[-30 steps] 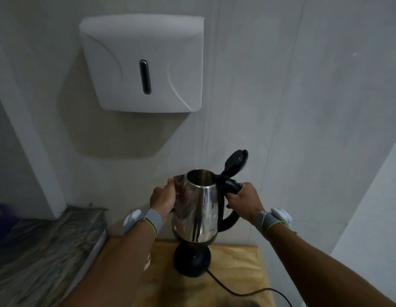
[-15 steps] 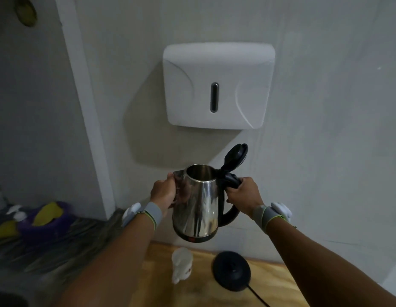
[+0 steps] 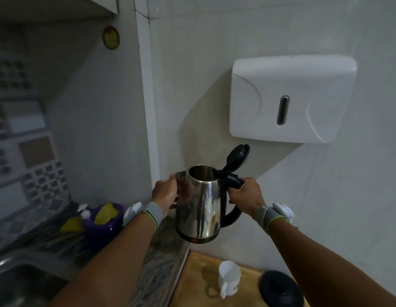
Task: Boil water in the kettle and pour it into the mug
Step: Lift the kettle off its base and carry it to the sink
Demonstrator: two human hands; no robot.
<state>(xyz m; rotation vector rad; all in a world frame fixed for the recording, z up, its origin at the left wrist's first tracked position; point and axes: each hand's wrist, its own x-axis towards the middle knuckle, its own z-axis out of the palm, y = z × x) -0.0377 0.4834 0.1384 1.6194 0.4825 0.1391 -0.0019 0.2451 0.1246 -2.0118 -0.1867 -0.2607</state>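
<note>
Up in the air, above the near corner of the grey stone counter (image 3: 157, 262), the shiny kettle (image 3: 201, 209) is held in both hands. The right hand (image 3: 243, 197) is curled tight around the black handle. The left hand (image 3: 166, 193) holds the side of the kettle near the spout, with its fingers bent around the metal. The kettle's black lid (image 3: 238, 157) stands open, and the kettle is upright. I cannot tell if there is any water inside; it looks dark and bare.

Down on the wooden table (image 3: 199, 280), the white mug (image 3: 229, 276) waits near the back edge. Just beside it sits the round black kettle base (image 3: 280, 288), with nothing on it. A metal sink (image 3: 17, 275) shows at the left end of the counter.

So the job has only just begun, I think. The kettle is off its base and open, likely for filling. Filling, boiling and pouring into the mug are all left to do.
</note>
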